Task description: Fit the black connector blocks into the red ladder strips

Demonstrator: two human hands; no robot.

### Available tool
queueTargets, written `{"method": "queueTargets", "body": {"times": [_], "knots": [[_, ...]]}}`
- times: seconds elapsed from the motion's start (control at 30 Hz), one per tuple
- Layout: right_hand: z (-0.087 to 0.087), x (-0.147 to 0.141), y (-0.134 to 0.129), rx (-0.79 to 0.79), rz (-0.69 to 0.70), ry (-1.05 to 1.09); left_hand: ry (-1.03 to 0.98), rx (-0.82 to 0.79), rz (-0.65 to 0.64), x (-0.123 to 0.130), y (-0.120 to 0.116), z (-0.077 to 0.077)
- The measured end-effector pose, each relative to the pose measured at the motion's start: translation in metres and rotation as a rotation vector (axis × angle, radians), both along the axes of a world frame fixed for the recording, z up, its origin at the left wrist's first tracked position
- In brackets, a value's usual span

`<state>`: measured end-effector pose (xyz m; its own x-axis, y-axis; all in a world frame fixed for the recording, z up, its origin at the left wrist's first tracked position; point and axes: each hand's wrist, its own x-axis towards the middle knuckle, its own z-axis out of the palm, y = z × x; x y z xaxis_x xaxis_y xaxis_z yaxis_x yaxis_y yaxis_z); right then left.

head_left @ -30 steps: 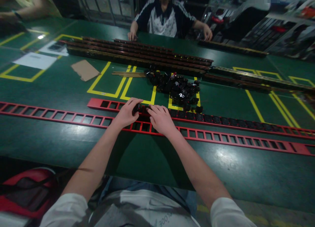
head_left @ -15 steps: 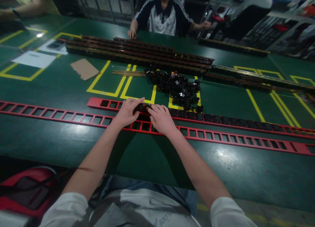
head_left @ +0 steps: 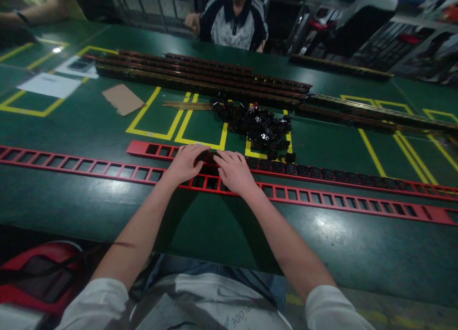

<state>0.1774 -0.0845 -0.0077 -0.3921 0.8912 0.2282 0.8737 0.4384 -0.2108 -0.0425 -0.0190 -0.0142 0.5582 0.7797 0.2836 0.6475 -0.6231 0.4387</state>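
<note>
Two long red frames with rows of square openings lie on the green table. My left hand rests on the farther red frame, its fingers curled round a small black piece. Beside it, my right hand lies with its fingertips on the same frame, close to that piece; whether it grips anything is hidden. Black square pieces fill the openings to the right of my hands. Nearer to me is the second red frame, with open squares. Just beyond my hands sits a heap of black parts.
Long dark strips are stacked across the table behind the heap. A cardboard piece and white paper lie at the left. A person sits opposite; another person's arm shows at the far left.
My left fingers have drawn in slightly, while my right hand is nearly still. The person opposite has lifted one hand off the table and lowered the other arm.
</note>
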Motion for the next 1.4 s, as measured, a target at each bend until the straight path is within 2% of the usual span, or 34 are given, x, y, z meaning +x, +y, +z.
{"method": "queueTargets", "body": {"times": [0.27,0.63,1.4], "knots": [[0.0,-0.0001,0.0001,0.002,0.002,0.005,-0.011,0.023,-0.019,-0.0002,0.0006,0.0006],[0.0003,-0.0001,-0.0008,0.001,-0.004,0.014,0.023,0.03,0.023,-0.0001,-0.0006,0.0025],[0.0042,-0.0013,-0.0016,-0.038,-0.011,0.029,-0.002,-0.06,0.069,-0.0008,0.0065,-0.0016]]}}
